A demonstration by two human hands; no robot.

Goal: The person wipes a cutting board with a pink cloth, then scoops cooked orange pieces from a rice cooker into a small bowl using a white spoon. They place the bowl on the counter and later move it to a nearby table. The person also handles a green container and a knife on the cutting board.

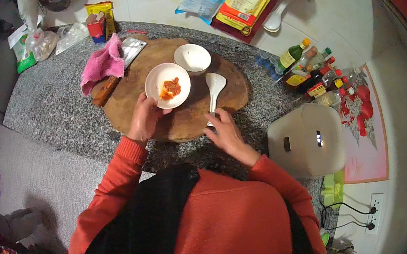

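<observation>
My left hand point(141, 117) grips a white bowl point(152, 80) by its near left rim. Chunky red sauce point(172, 88) lies in the bottom of this bowl. Just behind it, a second white bowl point(192, 57) rests on the round wooden chopping board point(183, 124). A white rice paddle point(216, 83) lies on the board, its blade pointing away from me. My right hand point(228, 133) is at the paddle's handle end, with the thumb and fingertips on either side of it. Whether the fingers close on the handle is not clear.
A cleaver point(134, 50) lies across the board's left side, partly under a pink cloth point(107, 64). Several bottles point(292, 56) line the wall at right, behind a pale plastic container point(305, 140). Bags and a small red box point(97, 27) stand at the far left.
</observation>
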